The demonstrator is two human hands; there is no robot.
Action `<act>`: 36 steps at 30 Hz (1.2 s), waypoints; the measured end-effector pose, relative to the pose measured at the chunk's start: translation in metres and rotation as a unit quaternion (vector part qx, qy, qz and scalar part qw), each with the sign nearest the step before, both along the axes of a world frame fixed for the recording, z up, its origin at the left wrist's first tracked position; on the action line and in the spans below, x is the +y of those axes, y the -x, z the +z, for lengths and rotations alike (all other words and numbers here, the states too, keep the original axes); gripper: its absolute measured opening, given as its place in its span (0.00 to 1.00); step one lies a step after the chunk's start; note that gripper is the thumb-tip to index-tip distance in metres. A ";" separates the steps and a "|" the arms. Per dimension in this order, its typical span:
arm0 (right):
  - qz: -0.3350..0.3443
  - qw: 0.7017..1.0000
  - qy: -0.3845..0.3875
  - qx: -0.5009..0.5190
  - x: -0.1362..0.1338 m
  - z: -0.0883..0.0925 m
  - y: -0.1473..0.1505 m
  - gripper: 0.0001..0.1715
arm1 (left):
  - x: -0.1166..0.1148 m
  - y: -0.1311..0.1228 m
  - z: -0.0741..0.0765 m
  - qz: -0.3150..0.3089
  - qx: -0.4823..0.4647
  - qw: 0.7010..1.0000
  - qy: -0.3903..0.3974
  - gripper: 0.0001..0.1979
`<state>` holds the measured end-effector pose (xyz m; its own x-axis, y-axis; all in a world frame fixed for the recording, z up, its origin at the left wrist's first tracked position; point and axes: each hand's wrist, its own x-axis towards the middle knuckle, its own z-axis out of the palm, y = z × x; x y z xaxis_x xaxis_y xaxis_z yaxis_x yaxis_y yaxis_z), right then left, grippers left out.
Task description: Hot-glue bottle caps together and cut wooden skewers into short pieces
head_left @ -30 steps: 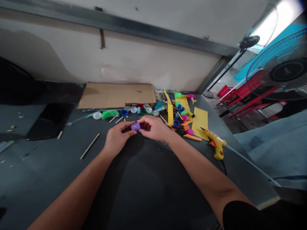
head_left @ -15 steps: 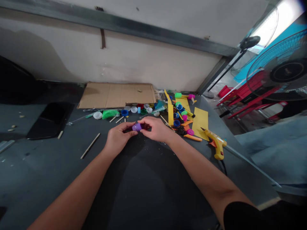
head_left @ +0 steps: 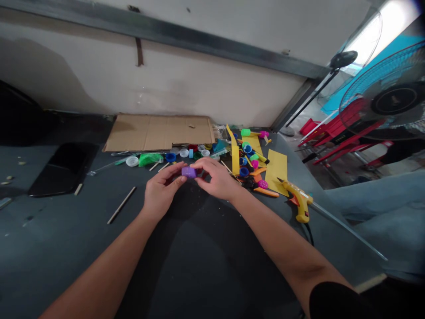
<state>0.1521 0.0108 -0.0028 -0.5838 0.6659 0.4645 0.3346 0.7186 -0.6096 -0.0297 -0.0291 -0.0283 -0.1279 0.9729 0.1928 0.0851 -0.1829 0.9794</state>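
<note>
Between my two hands is a small purple plastic piece (head_left: pixel 189 172), rounded like a bottle cap, though its exact kind is hard to make out. My left hand (head_left: pixel 160 191) pinches its left side with thumb and fingers. From the other side my right hand (head_left: pixel 217 179) grips it, fingers curled. Both hands are just above the dark table (head_left: pixel 195 261). Right behind them lie several bottle caps, among them a blue cap (head_left: pixel 170 157), a white cap (head_left: pixel 132 161) and a crumpled green piece (head_left: pixel 150 159).
A cardboard sheet (head_left: pixel 159 133) lies against the wall. To the right are yellow strips (head_left: pixel 277 170), orange-handled pliers (head_left: pixel 266 192) and a yellow glue gun (head_left: pixel 300 201) with a long clear stick. A black phone (head_left: pixel 58 170) and a thin stick (head_left: pixel 121 205) lie left. A fan (head_left: pixel 395 98) stands beyond the table.
The purple piece has turned a little in my fingers and shows more of its side. Both hands stay on it. The view has shifted slightly.
</note>
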 end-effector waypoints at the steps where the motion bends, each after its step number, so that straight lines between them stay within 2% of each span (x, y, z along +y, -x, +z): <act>1: -0.001 1.000 0.001 0.001 0.000 0.000 0.000 0.18 | 0.000 0.000 0.000 0.000 -0.010 1.000 0.005 0.20; 6: -0.003 1.000 0.017 0.014 -0.002 -0.002 0.002 0.17 | 0.003 0.002 -0.005 0.004 -0.015 1.000 0.012 0.18; 13: -0.035 0.994 0.086 0.061 -0.001 -0.005 0.004 0.15 | 0.003 0.002 -0.004 -0.032 -0.067 0.997 0.015 0.17; 21: -0.036 0.995 0.058 0.078 -0.002 -0.010 0.004 0.13 | 0.004 0.002 -0.006 -0.035 -0.071 0.996 0.033 0.17; 29: -0.041 0.993 0.084 0.076 -0.003 -0.008 0.004 0.13 | 0.005 0.002 -0.004 -0.043 -0.066 0.996 0.038 0.17; 36: -0.023 0.997 0.049 0.056 0.000 -0.007 0.001 0.13 | 0.005 0.003 -0.008 -0.046 -0.088 0.994 0.039 0.16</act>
<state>0.1515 0.0104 -0.0098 -0.5001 0.7361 0.4561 0.2921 0.6392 -0.7114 -0.0326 -0.0237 -0.0363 -0.0628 0.9932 0.0982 -0.1033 -0.1044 0.9892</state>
